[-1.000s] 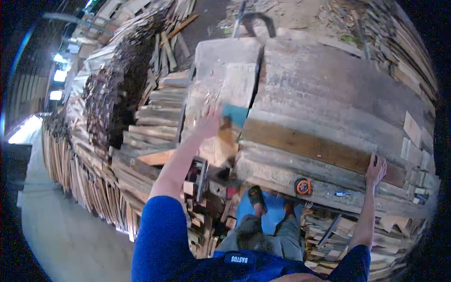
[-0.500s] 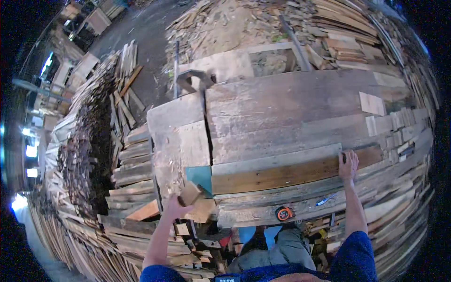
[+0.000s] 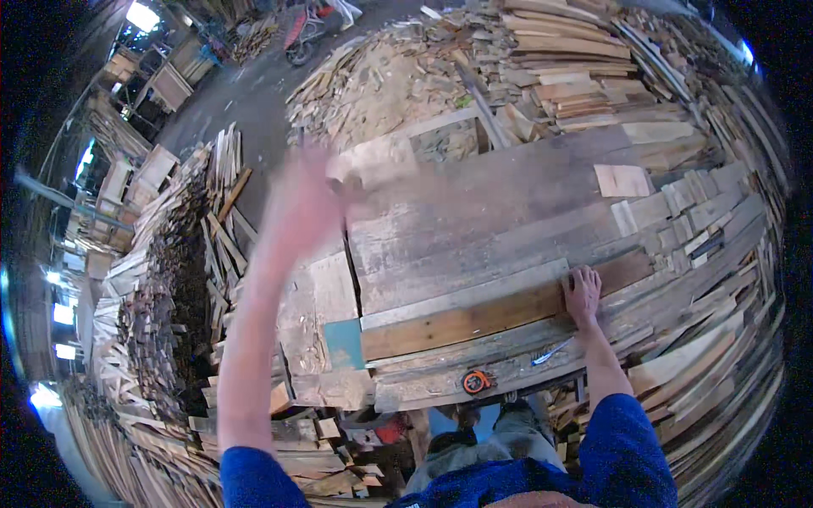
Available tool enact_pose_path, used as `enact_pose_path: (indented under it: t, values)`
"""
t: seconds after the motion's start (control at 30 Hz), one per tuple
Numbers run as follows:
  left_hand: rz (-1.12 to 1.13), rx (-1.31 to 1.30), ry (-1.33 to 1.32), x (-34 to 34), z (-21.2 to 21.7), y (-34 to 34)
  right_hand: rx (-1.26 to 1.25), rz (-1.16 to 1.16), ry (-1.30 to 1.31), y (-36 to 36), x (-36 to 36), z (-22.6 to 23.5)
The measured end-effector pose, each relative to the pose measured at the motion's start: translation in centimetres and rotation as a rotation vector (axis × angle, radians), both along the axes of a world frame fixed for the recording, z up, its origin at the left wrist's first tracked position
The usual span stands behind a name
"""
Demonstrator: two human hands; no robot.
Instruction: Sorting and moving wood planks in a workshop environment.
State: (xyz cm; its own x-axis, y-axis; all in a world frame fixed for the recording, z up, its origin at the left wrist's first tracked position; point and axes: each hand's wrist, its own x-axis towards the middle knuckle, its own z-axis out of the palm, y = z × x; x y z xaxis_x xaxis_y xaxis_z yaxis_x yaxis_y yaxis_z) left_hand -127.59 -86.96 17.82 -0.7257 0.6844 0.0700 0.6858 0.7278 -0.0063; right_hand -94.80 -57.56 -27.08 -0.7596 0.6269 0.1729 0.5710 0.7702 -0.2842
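Observation:
A long brown wooden plank [image 3: 461, 323] lies across the workbench [image 3: 491, 224], with a paler board [image 3: 466, 295] along its far edge. My right hand [image 3: 583, 293] grips the plank toward its right end, fingers bent over it. Above the bench's far left part, my left hand [image 3: 306, 203] is raised and badly smeared by motion. A brownish blur streaks to the right of its fingers, and I cannot make out whether a wood block is still in them. An orange and black tape measure [image 3: 476, 382] rests at the near edge, and a blue and white slim tool [image 3: 550, 353] lies near my right forearm.
A teal patch [image 3: 345, 344] sits at the plank's left end. Short wood pieces [image 3: 677, 203] line the bench's right side. Stacked lumber [image 3: 152, 279] stands to the left, and a heap of offcuts [image 3: 381, 76] lies beyond the bench. A motorcycle [image 3: 303, 34] is far back.
My left hand, which held a small wood block by the bench's near left corner, has swung up and away. My right hand stays on the plank. The view has shifted.

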Motion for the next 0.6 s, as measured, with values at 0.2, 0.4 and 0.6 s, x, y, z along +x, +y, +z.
enact_pose_path:
  t: [0.2, 0.4, 0.6]
  values:
    - [-0.184, 0.646, 0.271, 5.3, 9.3, 1.6, -0.030, 0.138, -0.171, 1.5, -1.3, 0.9]
    - [0.059, 0.498, -0.700, 9.9, -5.8, -13.0, -0.171, 0.363, -0.612, 9.2, -1.7, 5.6]
    - [0.960, 0.546, -0.185, 28.9, -22.4, -47.2, -0.346, 0.479, -0.471, 0.6, 3.0, 5.6]
